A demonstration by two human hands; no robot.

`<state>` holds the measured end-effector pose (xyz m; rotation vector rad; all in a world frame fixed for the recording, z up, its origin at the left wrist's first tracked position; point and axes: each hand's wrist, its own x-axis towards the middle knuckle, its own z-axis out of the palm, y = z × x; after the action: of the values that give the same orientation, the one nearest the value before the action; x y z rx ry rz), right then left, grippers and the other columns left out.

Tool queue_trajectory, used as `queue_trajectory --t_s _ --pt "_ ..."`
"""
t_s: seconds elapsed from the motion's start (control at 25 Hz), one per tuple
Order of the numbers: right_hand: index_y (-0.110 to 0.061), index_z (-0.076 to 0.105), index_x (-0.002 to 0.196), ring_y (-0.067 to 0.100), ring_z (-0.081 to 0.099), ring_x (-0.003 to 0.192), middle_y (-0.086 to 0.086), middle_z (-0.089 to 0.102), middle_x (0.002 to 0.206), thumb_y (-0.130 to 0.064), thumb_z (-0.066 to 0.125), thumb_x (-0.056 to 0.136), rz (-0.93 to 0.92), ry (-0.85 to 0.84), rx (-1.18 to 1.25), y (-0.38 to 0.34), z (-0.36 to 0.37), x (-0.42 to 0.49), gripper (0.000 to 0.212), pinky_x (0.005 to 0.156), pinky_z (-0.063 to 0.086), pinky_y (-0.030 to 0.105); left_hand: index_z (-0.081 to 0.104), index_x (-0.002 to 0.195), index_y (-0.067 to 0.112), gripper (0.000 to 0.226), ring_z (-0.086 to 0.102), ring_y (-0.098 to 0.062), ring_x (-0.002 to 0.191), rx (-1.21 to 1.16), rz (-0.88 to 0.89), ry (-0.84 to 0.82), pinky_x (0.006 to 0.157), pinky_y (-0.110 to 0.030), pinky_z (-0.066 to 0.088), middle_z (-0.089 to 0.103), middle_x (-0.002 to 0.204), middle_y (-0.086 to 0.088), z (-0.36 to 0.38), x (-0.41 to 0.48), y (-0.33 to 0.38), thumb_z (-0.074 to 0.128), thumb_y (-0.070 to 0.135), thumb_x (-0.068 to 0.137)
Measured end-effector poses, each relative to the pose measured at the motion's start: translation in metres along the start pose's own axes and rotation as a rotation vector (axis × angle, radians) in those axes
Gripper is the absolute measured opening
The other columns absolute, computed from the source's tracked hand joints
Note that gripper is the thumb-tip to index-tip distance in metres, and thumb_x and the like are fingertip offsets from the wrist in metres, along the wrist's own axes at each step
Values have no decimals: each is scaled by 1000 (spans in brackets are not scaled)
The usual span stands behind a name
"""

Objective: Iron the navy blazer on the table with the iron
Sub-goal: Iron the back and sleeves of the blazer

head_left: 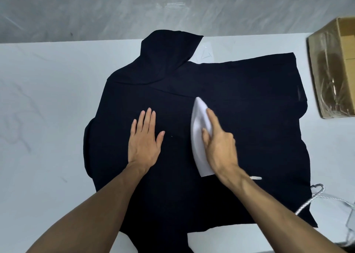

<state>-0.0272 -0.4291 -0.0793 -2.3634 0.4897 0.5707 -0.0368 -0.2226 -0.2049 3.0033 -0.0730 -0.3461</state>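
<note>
Found blazer [240,118] spread flat on table [48,99], with one folded part lying beyond iron's tip. Saw iron [198,133] sole-down on blazer, near its middle, long axis running away from body, tip leaning slightly left. Noted right hand [221,149] closed over iron's handle from the right, index finger laid forward along top. Grasped iron, though blur left the finger wrap partly unclear. Noted left hand [145,139] just left of iron, palm down, fingers straight, pressing cloth flat and holding nothing. Could not tell pressed cloth from unpressed. Judged next stroke likeliest along iron's long axis, toward tip, with left hand nearer for tensioning cloth. Saw cord [307,202] trailing right of iron's heel, past blazer's edge; judged a possible snag. Logged box [334,70] well right of iron.
</note>
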Motion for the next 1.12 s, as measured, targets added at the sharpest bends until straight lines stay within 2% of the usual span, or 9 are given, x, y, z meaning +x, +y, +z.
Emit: queue_trajectory --t_s 0.12,0.28,0.48,0.6,0.72,0.88,1.0,1.12 --pt "-47 11 150 20 57 57 0 55 61 -27 40 101 -111 -80 -168 -17 25 -11 61 68 52 39 3 157 13 65 0 -18 153 17 6 4 125 -40 7 4 166 -3 1 0 0 18 48 104" --pt "-48 11 149 25 58 61 2 57 63 -27 39 100 -61 -2 -181 5 8 -2 60 70 52 44 6 157 12 66 2 -19 153 8 4 0 125 -41 7 6 166 -3 1 0 0 18 48 104" --pt "-44 20 149 21 55 56 2 55 59 -28 39 100 53 84 -126 29 -24 9 55 62 50 40 9 157 11 66 3 -20 153 -19 3 14 124 -43 10 9 166 -4 0 0 1 21 48 104" --pt "-45 22 149 21 55 56 2 54 59 -27 41 100 38 75 -104 28 -23 10 55 59 47 37 9 157 11 66 4 -20 153 -1 4 19 124 -43 10 8 166 -5 1 0 0 21 48 104" --pt "-45 25 147 18 53 51 0 52 56 -27 44 100 1 108 -112 32 -35 16 54 50 41 31 9 157 11 66 3 -20 153 14 1 16 124 -43 10 8 166 -4 1 0 1 20 48 104" --pt "-42 22 149 23 55 54 2 53 58 -30 42 101 -30 31 -161 34 -34 -1 54 63 51 41 11 157 9 64 3 -22 153 20 -20 -17 125 -44 9 7 166 -7 -4 -1 3 23 44 104" --pt "-41 23 150 19 55 53 -2 52 54 -31 41 101 -38 50 -104 40 -23 -6 53 65 51 40 14 155 5 62 7 -28 152 22 -66 8 124 -47 13 8 164 -15 -10 -2 26 32 35 104" --pt "-43 21 148 14 54 49 -5 52 53 -32 41 101 -64 61 -103 48 -22 -2 53 58 48 35 15 155 8 60 11 -26 152 -34 50 39 124 -44 14 11 164 -14 -2 -6 84 25 37 104"
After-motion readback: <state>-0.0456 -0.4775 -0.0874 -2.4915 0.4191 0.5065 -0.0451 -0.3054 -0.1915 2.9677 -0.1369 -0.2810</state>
